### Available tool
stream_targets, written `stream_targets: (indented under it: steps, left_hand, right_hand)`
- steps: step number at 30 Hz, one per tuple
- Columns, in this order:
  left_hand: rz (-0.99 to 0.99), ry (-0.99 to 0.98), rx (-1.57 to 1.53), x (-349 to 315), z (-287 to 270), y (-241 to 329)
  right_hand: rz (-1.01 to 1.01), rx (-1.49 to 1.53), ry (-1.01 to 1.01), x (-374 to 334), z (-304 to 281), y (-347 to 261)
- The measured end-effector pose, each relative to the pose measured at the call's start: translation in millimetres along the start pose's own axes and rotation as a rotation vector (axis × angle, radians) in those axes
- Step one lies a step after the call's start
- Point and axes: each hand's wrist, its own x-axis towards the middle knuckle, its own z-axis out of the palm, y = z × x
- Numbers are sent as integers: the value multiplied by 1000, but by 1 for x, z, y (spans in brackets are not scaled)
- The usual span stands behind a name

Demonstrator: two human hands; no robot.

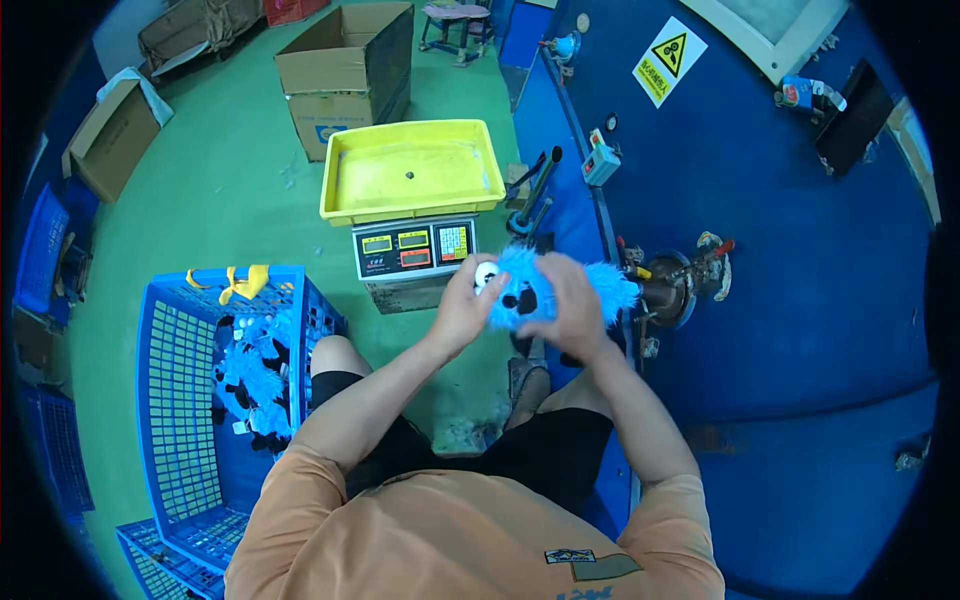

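Note:
A fluffy blue plush toy (519, 266) with a white bulging eye and black patches is held out in front of me. My left hand (462, 313) grips its left side by the eye, fingers closed. Over its middle lies my right hand (573, 308), closed around the fur and slightly blurred. The toy's right end (612, 287) reaches close to a round metal fitting (668, 300) on the blue machine; whether they touch I cannot tell.
At my left stands a blue plastic crate (178, 400) holding several similar blue plush toys (255, 375). Ahead, a yellow tray (415, 205) rests on a digital scale (415, 250). Farther off is a cardboard box (340, 75). The blue machine wall (760, 350) fills my right.

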Motion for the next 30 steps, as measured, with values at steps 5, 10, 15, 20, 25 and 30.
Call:
stream_targets:
  steps: [5,10,15,20,25,30]
  left_hand:
    - [74,68,-48,-4,15,-9]
    - [153,246,-104,-16,23,-48]
    - [152,157,-74,38,4,-41]
    - [299,141,312,-18,24,-6]
    - [157,268,-111,-23,36,-85]
    - [112,150,-6,44,5,-56]
  right_hand:
    - [168,-287,-256,-9,2,16]
    - [17,-227,-317,-1,3,27]
    - [186,-316,-549,4,8,21]
    - [109,-224,-307,-13,12,36]
    - [70,-294,-436,-3,18,30]
    - [143,-321,-427,-5,20,27]
